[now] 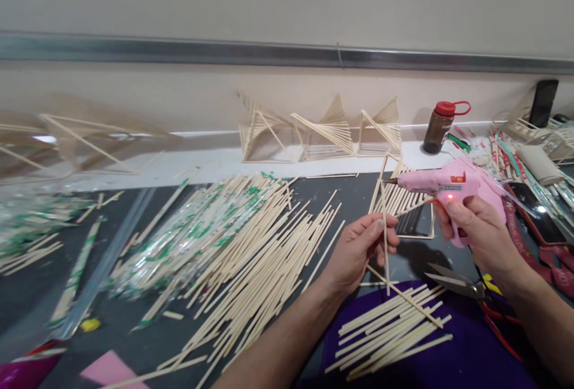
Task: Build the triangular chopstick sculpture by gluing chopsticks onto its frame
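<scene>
My left hand (359, 248) pinches a thin wooden stick (384, 227) btwn thumb and fingers, long axis near upright, top end tipped slightly toward the wall, lower end pointing down at the purple cloth (448, 359) in front of me. A 2nd stick (403, 296) runs from under the same hand diagonally down and to the right, across the cut sticks (385, 329) lying on the cloth. My right hand (478, 227) is closed round the grip of a pink glue gun (442, 189), w/ a finger at the trigger area; the gun lies roughly level, nozzle pointing left, tip right beside the top of the upright stick, red light on at its side. Just behind the stick and nozzle sits a part-built stick frame (406, 207) on the dark table (354, 198). Scissors (457, 284) lie below my right wrist. Left of my left arm, a big loose pile of sticks (251, 257) spreads over the table, some in green-printed wrappers (188, 239). Along the back ledge stand three finished stick models (323, 132), w/ a brown bottle (439, 129), red cap, to their right.
</scene>
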`<state>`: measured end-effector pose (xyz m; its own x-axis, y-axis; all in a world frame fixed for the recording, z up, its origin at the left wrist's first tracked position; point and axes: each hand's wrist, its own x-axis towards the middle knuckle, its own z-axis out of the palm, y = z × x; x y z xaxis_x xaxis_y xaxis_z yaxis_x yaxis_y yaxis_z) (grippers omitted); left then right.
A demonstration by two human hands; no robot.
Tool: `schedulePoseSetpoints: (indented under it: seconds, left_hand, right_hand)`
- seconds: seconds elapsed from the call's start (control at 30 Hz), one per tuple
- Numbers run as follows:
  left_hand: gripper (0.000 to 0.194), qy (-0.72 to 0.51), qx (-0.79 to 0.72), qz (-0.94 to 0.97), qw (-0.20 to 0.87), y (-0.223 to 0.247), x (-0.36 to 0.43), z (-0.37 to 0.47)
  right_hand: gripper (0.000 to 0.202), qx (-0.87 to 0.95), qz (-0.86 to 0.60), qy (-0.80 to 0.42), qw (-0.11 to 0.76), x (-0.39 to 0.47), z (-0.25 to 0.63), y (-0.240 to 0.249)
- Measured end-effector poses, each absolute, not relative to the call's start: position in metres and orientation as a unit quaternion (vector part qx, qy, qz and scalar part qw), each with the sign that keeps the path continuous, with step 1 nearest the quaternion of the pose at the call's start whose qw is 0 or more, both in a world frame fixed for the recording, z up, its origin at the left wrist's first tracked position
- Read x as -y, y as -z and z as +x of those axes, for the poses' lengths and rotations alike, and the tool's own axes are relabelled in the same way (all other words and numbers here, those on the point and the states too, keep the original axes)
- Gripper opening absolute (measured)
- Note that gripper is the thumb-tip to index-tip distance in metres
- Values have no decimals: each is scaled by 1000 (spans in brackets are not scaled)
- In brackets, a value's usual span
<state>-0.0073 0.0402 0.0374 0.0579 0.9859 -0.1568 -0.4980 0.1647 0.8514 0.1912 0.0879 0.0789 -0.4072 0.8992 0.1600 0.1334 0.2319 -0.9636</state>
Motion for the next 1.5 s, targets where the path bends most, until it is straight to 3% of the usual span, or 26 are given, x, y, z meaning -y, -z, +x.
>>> schedulePoseSetpoints:
  seconds: [1.5]
  left_hand:
    - [28, -568, -371, 323, 660, -37, -40, -7]
  right_hand:
    - [50, 676, -396, -480, 394, -86, 193, -74]
